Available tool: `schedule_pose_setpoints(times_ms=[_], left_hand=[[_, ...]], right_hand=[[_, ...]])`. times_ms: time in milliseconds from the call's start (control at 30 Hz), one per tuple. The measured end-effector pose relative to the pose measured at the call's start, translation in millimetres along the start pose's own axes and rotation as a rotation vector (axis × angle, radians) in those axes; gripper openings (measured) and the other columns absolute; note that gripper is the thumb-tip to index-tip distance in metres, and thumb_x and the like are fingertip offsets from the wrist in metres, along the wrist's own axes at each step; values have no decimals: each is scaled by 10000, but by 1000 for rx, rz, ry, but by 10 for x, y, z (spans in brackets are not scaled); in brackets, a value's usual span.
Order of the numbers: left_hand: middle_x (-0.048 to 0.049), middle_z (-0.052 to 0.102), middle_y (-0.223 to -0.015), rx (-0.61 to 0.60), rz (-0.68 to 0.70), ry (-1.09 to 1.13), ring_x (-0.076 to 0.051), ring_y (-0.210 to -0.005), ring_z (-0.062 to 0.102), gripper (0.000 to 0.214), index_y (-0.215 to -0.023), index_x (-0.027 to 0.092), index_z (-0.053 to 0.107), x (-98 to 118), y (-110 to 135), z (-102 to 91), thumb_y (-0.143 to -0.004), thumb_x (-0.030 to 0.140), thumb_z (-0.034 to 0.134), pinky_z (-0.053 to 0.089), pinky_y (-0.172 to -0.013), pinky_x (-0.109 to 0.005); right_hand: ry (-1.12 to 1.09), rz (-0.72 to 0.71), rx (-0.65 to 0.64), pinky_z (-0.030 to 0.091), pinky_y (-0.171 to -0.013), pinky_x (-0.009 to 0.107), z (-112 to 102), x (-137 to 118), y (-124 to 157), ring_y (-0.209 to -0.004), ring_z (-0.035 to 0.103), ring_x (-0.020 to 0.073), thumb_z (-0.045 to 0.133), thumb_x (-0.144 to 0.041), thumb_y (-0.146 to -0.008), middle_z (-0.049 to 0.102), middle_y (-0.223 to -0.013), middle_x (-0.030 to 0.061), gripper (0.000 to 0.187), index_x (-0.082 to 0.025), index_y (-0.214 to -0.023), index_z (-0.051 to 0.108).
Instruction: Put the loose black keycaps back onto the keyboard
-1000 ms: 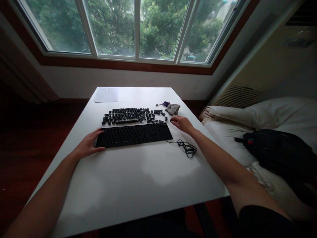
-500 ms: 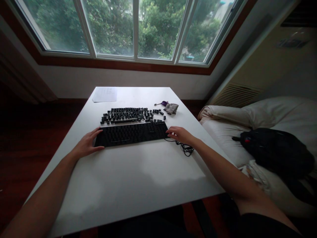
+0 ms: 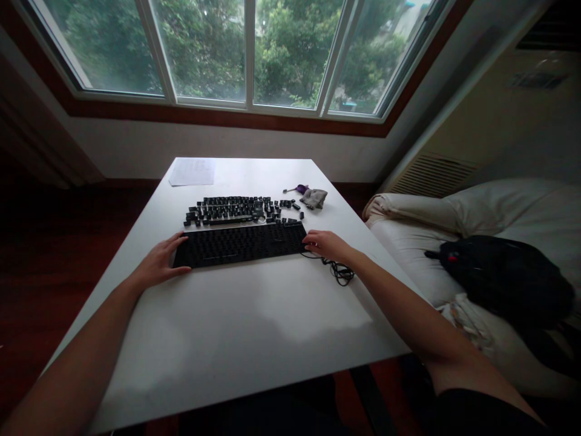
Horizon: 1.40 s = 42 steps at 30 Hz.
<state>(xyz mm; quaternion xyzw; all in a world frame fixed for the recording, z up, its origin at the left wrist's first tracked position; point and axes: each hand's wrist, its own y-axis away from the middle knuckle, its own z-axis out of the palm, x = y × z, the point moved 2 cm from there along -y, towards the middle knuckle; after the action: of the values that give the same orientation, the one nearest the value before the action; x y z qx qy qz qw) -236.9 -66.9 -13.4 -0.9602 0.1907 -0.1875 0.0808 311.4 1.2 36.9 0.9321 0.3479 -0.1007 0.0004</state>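
A black keyboard (image 3: pixel 240 247) with its keycaps off lies across the white table, slightly tilted in view. My left hand (image 3: pixel 160 260) grips its left end, the thumb at the near corner and the fingers at the far corner. At the right end, my right hand (image 3: pixel 329 244) has its fingers curled round the edge; some fingertips are hard to make out. Rows of loose black keycaps (image 3: pixel 227 209) lie just beyond the keyboard. A coiled black cable (image 3: pixel 341 272) rests beside and below my right hand.
Behind the keycaps at the right are a grey cloth (image 3: pixel 314 198) and a purple-handled brush (image 3: pixel 299 189). Paper sheets (image 3: pixel 193 172) lie at the table's far left corner. A pale sofa (image 3: pixel 408 233) with a black bag (image 3: pixel 503 278) stands to the right.
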Motion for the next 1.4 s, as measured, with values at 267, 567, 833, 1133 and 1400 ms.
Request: schedule_pose_setpoints(times_ms=[267, 567, 833, 1133, 1400], left_hand=[[-118, 308, -1632, 1, -5, 12, -378, -1454, 365, 980, -1540, 256, 362, -9, -5, 2, -749, 757, 647, 334, -1195, -539], [-104, 307, -1633, -8, -13, 9, -374, -1445, 374, 972, -1543, 272, 355, -10, -6, -8, -752, 760, 641, 342, -1187, -536], [-98, 328, -1622, 2, -12, 11, -375, -1437, 385, 979, -1541, 278, 357, -10, -11, 0, -742, 769, 639, 348, -1187, -531], [-99, 308, -1634, 1, -2, 7, -364, -1445, 379, 959, -1541, 276, 355, -28, -9, -9, -760, 753, 640, 346, -1187, -516], [-96, 305, -1634, -2, -12, 22, -362, -1448, 371, 978, -1545, 272, 355, -56, -10, 5, -748, 757, 650, 328, -1198, -509]], right_hand=[[-37, 26, 24, 453, -745, 258, 2, 22, -12, -805, 656, 165, 620, -291, -917, 719, -970, 33, 175, -249, -1049, 726], [-52, 26, 34, 439, -707, 256, -18, -27, -10, -763, 634, 160, 627, -338, -894, 705, -934, 32, 156, -227, -971, 705], [-93, 133, 186, 433, -698, 258, 14, 186, -190, -735, 618, 152, 589, -346, -934, 707, -899, 26, 204, -222, -1061, 689], [74, 296, 218, 430, -719, 267, 107, 621, -694, -824, 643, 178, 613, -297, -924, 727, -966, 46, 209, -224, -1099, 700], [142, 214, 128, 427, -720, 257, 227, 728, -744, -868, 644, 186, 602, -247, -899, 722, -1029, 59, 251, -228, -1129, 702]])
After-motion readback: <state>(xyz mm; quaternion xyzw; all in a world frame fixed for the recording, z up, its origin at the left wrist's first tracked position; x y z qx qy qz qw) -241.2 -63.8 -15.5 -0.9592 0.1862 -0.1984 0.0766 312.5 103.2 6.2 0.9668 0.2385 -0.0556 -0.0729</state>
